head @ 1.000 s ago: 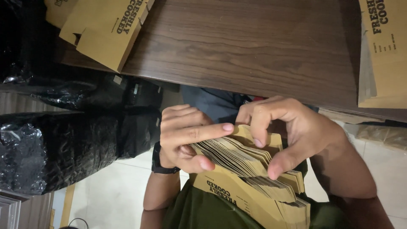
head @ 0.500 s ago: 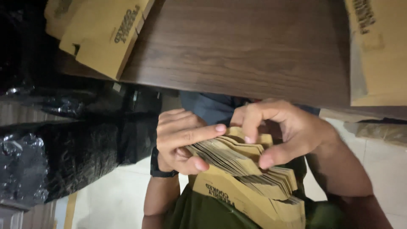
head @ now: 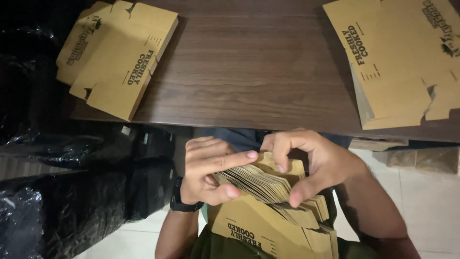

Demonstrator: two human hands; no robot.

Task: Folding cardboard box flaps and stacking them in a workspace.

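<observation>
A thick stack of flat brown cardboard box blanks [head: 268, 206] stands on edge in my lap, below the front edge of the dark wooden table [head: 249, 72]. My left hand [head: 208, 170] grips the stack's left end, index finger laid across the top edges and thumb under them. My right hand [head: 311, 160] holds the right side, thumb and fingers pinching the fanned top edges. A black watch is on my left wrist.
A flat brown box blank [head: 117, 60] hangs over the table's left front corner. Another pile of flat brown blanks [head: 402, 60] lies at the table's right. Black plastic bags [head: 57, 201] fill the floor at left. Pale floor tiles show at right.
The view has tilted up, so more of the table shows. Both hands keep their hold on the stack; the fingers have shifted slightly along its top edges.
</observation>
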